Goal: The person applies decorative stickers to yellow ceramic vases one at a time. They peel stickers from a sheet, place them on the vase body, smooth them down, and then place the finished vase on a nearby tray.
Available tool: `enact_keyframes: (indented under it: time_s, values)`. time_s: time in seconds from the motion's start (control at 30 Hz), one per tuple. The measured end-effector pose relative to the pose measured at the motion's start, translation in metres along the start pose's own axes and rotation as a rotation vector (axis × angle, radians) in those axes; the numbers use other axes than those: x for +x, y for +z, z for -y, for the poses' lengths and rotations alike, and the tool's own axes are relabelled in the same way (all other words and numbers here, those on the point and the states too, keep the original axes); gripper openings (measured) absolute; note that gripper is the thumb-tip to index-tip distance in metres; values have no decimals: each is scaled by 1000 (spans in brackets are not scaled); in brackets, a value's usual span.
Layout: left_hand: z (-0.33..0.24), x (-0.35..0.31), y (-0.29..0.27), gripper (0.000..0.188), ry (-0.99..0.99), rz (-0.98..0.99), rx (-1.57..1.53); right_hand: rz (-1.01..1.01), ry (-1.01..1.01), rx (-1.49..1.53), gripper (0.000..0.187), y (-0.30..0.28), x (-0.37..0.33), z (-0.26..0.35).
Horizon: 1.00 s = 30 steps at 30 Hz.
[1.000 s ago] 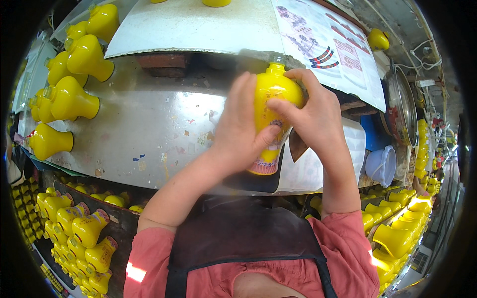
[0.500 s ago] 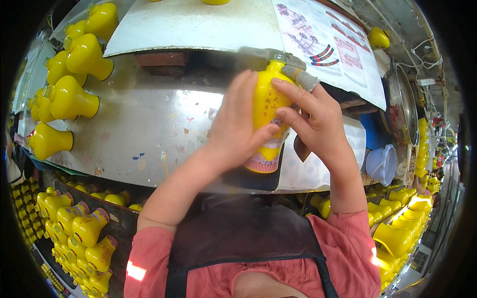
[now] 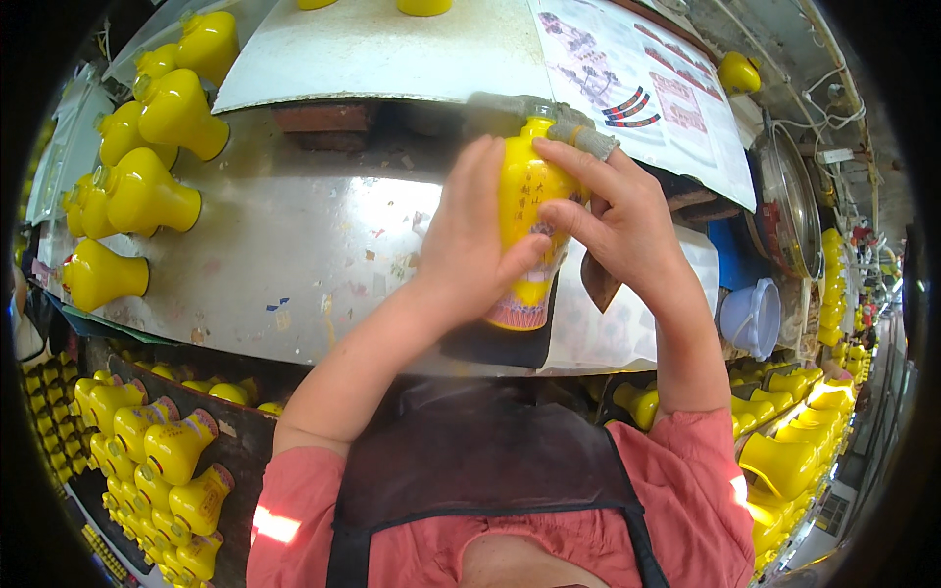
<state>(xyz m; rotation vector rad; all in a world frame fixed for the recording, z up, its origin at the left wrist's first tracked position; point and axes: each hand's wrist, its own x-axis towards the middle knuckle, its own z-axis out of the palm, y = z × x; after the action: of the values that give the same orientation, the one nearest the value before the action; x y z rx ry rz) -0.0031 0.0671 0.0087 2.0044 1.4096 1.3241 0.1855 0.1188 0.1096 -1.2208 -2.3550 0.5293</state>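
Head view: left hand (image 3: 470,245) and right hand (image 3: 618,220) both grasp yellow bottle (image 3: 529,211), upright over metal table (image 3: 294,255).

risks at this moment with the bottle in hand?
1. The yellow bottle is held up off the metal bench between the left hand and right hand; a slip could likely drop it onto the bench.
2. More yellow bottles lie on their sides at the bench's left end; a knock might roll them off.
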Motion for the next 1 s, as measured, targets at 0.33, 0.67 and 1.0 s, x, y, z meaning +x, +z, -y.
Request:
enact_keyframes:
  time_s: [0.33, 0.67, 1.0]
  values:
    - [9, -1, 4, 94, -63, 51, -140, -222, 626, 978, 38, -31, 24, -19]
    - [0, 2, 1, 89, -297, 59, -392, -500, -511, -307, 33, -5, 7, 2]
    - [-14, -1, 5, 71, -478, 94, -956, 16, -474, 117, 21, 15, -86, 5]
